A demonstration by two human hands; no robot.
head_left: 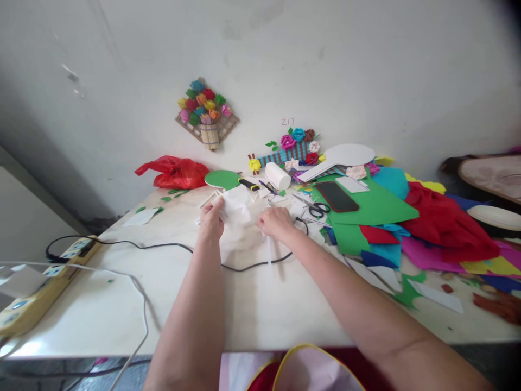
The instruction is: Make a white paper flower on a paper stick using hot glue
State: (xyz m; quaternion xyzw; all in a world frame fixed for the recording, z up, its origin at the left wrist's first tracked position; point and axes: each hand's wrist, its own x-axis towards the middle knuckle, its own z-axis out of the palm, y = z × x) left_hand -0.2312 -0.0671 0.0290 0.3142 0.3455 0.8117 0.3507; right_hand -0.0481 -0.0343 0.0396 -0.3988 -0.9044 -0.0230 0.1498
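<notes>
Head view: my left hand (pixel 211 220) pinches the white paper sheet (pixel 238 214) at its corner, my right hand (pixel 275 221) grips its opposite edge, keeping it taut above the counter (pixel 252 304); scissors (pixel 318 209) lie at two o'clock.

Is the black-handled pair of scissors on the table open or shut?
Cannot tell: the black-handled scissors lie flat among paper scraps, and their blades are too small to make out.

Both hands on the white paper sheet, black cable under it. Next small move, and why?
Probably lift the white paper slightly toward the body, off the black cable. The left hand pinches its left edge, the right hand its right side, and the sheet hangs crumpled over the cable, with the scissors and scraps crowding just beyond.
</notes>
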